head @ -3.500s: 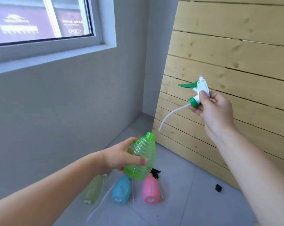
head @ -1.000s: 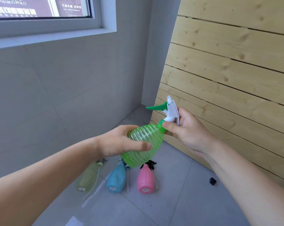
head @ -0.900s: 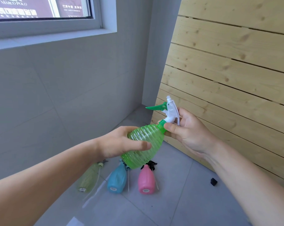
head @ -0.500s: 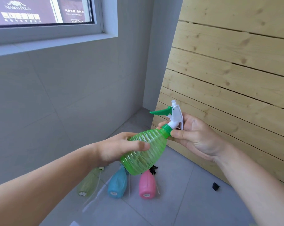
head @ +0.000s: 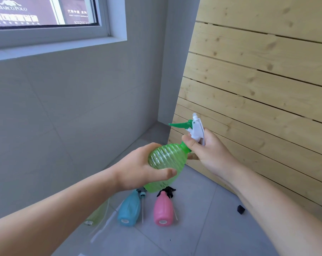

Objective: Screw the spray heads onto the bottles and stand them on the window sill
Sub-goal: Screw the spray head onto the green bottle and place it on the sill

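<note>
2 hands on it — left hand [head: 138,169] wraps the green bottle [head: 165,163], right hand [head: 208,152] pinches the spray head [head: 197,129] at its neck, tilted over the floor [head: 202,228].

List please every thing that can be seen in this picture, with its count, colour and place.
green bottle: 1, clear green, ribbed, held in the air, tilted
spray head: 1, white with green trigger, on the green bottle's neck
blue bottle: 1, light blue, lying on the floor
pink bottle: 1, pink, lying on the floor beside the blue one
pale bottle: 1, yellowish green, on the floor, partly hidden by the left arm
black piece: 1, small, on the floor near the wooden panel
window sill: 1, white, upper left
left hand: grips the green bottle
right hand: grips the spray head
</note>
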`<state>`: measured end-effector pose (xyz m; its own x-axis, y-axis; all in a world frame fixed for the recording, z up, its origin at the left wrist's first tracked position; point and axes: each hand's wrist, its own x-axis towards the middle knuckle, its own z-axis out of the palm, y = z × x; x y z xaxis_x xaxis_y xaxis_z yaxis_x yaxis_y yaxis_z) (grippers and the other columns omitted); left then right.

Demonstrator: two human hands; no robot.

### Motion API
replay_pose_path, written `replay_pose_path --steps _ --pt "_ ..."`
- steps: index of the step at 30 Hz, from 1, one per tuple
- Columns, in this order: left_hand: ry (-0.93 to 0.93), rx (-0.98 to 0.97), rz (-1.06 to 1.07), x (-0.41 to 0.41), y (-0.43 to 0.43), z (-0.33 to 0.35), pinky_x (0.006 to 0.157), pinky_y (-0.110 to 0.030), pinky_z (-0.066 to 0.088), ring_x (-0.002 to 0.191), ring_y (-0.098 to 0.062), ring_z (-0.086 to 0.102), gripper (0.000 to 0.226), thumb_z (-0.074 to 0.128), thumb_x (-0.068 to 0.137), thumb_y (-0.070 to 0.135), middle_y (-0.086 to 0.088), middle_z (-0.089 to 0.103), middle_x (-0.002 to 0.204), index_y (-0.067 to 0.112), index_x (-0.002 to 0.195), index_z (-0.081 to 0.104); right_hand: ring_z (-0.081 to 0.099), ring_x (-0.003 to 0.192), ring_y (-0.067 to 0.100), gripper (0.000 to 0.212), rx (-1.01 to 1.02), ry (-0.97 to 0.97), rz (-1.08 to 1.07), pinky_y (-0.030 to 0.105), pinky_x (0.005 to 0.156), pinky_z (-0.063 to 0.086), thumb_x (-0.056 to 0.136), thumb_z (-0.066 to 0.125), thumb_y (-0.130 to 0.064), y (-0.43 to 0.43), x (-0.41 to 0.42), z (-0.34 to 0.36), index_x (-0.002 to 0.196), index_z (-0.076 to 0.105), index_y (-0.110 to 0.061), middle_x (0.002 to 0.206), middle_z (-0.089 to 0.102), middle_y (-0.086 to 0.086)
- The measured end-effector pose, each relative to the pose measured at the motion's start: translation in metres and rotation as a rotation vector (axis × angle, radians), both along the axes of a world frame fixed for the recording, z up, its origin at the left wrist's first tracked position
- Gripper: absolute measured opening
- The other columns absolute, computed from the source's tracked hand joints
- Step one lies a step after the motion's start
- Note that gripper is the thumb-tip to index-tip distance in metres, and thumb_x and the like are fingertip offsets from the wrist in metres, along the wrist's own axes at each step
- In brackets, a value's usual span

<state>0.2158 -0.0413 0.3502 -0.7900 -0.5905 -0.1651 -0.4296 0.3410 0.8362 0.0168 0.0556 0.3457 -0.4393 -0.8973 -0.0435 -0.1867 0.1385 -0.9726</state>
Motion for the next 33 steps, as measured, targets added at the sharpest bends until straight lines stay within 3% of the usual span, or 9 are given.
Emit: replay_pose_path --steps 4,8,10,15,19,22,26,30,33 --pt "0.006 -0.004 0.017 0.0 -0.002 0.0 0.084 -0.029 0.061 0.094 -0.003 0.071 0.051 0.086 0.077 0.047 0.008 0.076 0.108 0.035 0.12 0.062 0.065 0.111 0.015 0.038 -0.065 -0.187 0.089 0.042 0.102 0.05 0.08 0.07 -0.02 0.002 -0.004 0.0 0.117 0.06 -0.016 0.117 0.068 0.002" --pt "0.006 0.013 0.009 0.002 -0.001 0.0 0.087 -0.032 0.062 0.095 -0.004 0.072 0.051 0.086 0.077 0.047 0.007 0.077 0.109 0.035 0.121 0.063 0.069 0.089 0.012 0.035 -0.077 -0.024 -0.036 0.034 0.085 0.06 0.088 0.071 -0.032 -0.003 0.009 -0.001 0.112 0.059 -0.009 0.094 0.067 -0.003" --pt "0.013 0.023 0.002 0.003 0.0 0.003 0.087 -0.039 0.063 0.094 -0.006 0.074 0.059 0.083 0.067 0.057 0.006 0.077 0.107 0.036 0.119 0.063 0.067 0.086 0.017 0.038 -0.084 -0.082 -0.029 0.035 0.078 0.061 0.09 0.069 -0.036 -0.004 0.01 0.0 0.112 0.058 -0.008 0.093 0.063 0.002" --pt "0.019 0.04 0.002 0.004 0.0 0.002 0.086 -0.043 0.063 0.094 -0.011 0.076 0.068 0.077 0.057 0.064 0.005 0.078 0.105 0.037 0.117 0.064 0.066 0.106 0.019 0.036 -0.073 -0.235 0.098 0.043 0.096 0.054 0.086 0.07 -0.014 0.002 0.0 0.002 0.12 0.058 -0.014 0.113 0.07 0.003" --pt "0.015 0.027 -0.007 0.001 0.001 0.0 0.086 -0.033 0.062 0.093 -0.005 0.073 0.058 0.084 0.069 0.055 0.008 0.076 0.107 0.035 0.119 0.062 0.068 0.083 0.016 0.02 -0.088 -0.058 -0.02 0.043 0.085 0.061 0.091 0.069 -0.031 -0.003 0.009 0.002 0.102 0.061 -0.015 0.088 0.065 0.0" --pt "0.014 0.018 -0.006 0.002 -0.001 -0.001 0.081 -0.027 0.062 0.092 -0.002 0.071 0.062 0.082 0.068 0.058 0.01 0.075 0.107 0.036 0.122 0.061 0.064 0.086 0.015 0.032 -0.087 -0.138 0.037 0.035 0.077 0.061 0.09 0.07 -0.028 -0.001 0.01 0.005 0.11 0.057 -0.006 0.094 0.059 0.005" --pt "0.021 0.045 0.005 0.002 0.001 0.0 0.088 -0.038 0.063 0.097 -0.007 0.073 0.068 0.08 0.063 0.061 0.007 0.076 0.109 0.034 0.122 0.062 0.067 0.099 0.018 0.038 -0.136 -0.275 0.061 0.041 0.093 0.056 0.082 0.072 -0.013 0.001 0.004 -0.001 0.117 0.059 -0.015 0.109 0.067 0.004" --pt "0.024 0.033 0.002 0.003 0.0 0.0 0.091 -0.04 0.062 0.1 -0.007 0.073 0.077 0.075 0.056 0.069 0.009 0.076 0.111 0.036 0.124 0.062 0.068 0.088 0.016 0.027 -0.107 -0.102 -0.054 0.037 0.085 0.061 0.09 0.07 -0.028 -0.004 0.013 -0.003 0.108 0.062 -0.01 0.091 0.065 -0.004" --pt "0.026 0.056 0.005 0.003 -0.001 -0.002 0.094 -0.038 0.061 0.102 -0.007 0.073 0.077 0.076 0.056 0.068 0.008 0.077 0.113 0.034 0.123 0.063 0.067 0.101 0.019 0.034 -0.102 -0.257 0.024 0.041 0.09 0.056 0.083 0.076 -0.027 -0.003 0.006 -0.001 0.113 0.063 -0.016 0.109 0.067 0.001"
